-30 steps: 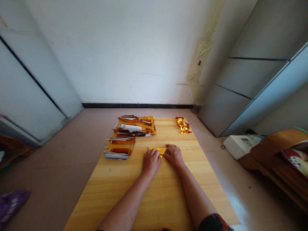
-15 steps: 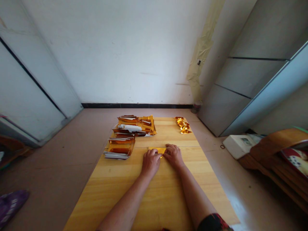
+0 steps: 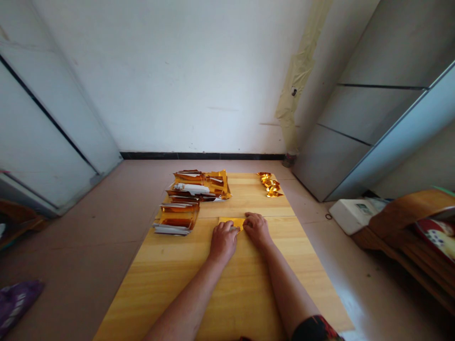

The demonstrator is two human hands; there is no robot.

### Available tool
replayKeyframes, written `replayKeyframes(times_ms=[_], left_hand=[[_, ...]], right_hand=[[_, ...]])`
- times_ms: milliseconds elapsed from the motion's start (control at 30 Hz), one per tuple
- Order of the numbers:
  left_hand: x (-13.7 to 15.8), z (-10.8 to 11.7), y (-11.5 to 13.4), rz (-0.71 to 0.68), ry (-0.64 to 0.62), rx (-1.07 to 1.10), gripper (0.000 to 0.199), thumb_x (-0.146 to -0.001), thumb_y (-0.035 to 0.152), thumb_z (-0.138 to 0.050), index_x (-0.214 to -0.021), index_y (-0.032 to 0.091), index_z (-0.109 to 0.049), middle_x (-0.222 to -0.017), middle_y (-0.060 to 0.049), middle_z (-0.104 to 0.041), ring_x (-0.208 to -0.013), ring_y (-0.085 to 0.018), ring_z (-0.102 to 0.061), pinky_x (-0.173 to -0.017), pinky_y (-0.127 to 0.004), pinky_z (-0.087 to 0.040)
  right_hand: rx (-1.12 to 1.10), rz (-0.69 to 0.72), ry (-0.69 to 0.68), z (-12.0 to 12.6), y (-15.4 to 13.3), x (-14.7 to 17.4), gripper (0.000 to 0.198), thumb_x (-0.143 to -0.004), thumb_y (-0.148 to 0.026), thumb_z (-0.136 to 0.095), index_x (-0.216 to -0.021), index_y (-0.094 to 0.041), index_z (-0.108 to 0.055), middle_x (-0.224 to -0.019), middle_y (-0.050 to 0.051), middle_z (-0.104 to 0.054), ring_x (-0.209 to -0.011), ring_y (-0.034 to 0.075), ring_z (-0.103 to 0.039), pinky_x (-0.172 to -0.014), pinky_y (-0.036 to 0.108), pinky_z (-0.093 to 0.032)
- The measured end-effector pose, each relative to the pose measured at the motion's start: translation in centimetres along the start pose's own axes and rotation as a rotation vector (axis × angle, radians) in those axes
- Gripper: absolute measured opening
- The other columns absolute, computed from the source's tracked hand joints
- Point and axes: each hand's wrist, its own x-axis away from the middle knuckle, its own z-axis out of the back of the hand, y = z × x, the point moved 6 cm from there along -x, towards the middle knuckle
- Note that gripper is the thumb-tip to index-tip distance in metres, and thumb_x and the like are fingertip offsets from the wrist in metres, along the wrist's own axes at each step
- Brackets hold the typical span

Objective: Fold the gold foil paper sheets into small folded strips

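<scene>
A small sheet of gold foil paper lies flat on the wooden table, partly covered by my fingers. My left hand rests over its left part, fingers curled and pressing along the near edge. At the right edge of the sheet, my right hand pinches the paper between thumb and fingers. A short stretch of gold shows between the two hands. Farther off to the right stand several folded gold foil pieces in a row.
Stacks of gold foil paper with white backs lie curled at the table's left and far side. The wooden table reaches toward a white wall. A white box sits right of the table, beside wooden furniture.
My right fingertips have drawn slightly right, apart from my left fingertips, so more of the gold sheet shows between them. The foil stacks and folded pieces have stayed put.
</scene>
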Motion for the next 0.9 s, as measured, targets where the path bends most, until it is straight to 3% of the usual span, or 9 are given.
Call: replayKeyframes(times_ms=[367,900], left_hand=[[-0.1,0.09,0.0,-0.01,-0.004,0.015,0.028,-0.085,0.018,-0.05,-0.102,0.031,-0.068,-0.106,-0.005,-0.061,-0.096,-0.021,-0.052,-0.083,-0.036,-0.042],[0.06,0.42,-0.11,-0.122,-0.052,-0.076,0.029,-0.085,0.02,-0.05,-0.106,0.032,-0.066,-0.112,-0.004,-0.061,-0.097,-0.022,-0.052,-0.082,-0.037,-0.042]], right_hand=[[-0.013,-0.02,-0.007,0.05,-0.19,0.12,0.007,-0.072,-0.021,-0.062,-0.076,-0.025,-0.067,-0.112,0.004,-0.063,-0.105,0.023,-0.054,-0.092,0.038,-0.038],[-0.057,-0.038,0.041,-0.22,0.45,-0.11,0.024,-0.068,-0.007,-0.052,-0.07,-0.024,-0.067,-0.105,0.002,-0.066,-0.101,0.021,-0.057,-0.091,0.036,-0.04]])
